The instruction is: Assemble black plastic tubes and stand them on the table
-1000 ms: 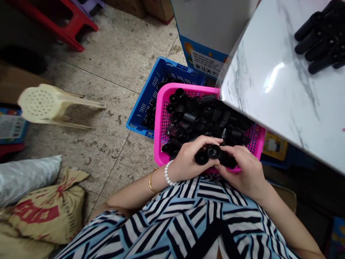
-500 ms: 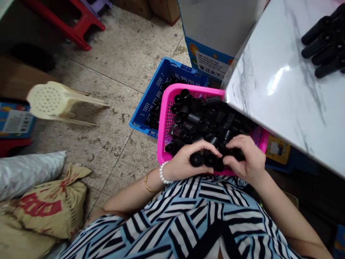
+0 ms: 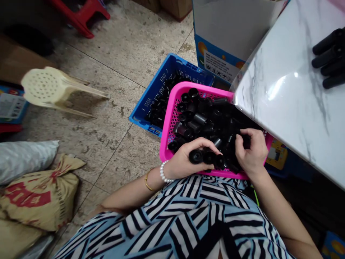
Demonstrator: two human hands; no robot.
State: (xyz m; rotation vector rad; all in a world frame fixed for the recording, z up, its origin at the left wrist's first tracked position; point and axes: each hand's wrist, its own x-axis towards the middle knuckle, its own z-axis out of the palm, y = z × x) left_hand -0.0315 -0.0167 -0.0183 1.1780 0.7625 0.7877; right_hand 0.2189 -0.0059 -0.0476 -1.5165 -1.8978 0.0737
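A person in a blue, white and black patterned shirt [image 3: 183,223] is nearest, with a white bead bracelet [image 3: 163,172] and a gold bangle [image 3: 147,181] on the left wrist. The left hand [image 3: 181,161] is over the near edge of a pink basket [image 3: 167,124], grasping a row of three black tubes [image 3: 209,157] between thumb and fingers, their round ends facing the wearer. The right hand [image 3: 252,151] is over the basket's near right corner, well apart from the left, fingers and thumb curled. Something black shows between them, but I cannot tell whether it is gripped.

A heap of black tubes [image 3: 199,118] fills the basket, lying at all angles. A white marbled bench [image 3: 293,104] overhangs the basket's far right corner with its own near corner. More dark tubes [image 3: 327,59] lie side by side on the bench, well in from that corner. Beneath its near edge is something yellow [image 3: 279,154].

Behind the basket's left end, a blue crate [image 3: 145,126] holds small black pieces [image 3: 156,113]. Tan sacks [image 3: 43,196] and a cream stool [image 3: 44,86] are on the floor off to the left. Beyond the crate, a big printed carton [image 3: 229,32] stands alongside the bench; a red stool [image 3: 84,18] is farther off on the floor.
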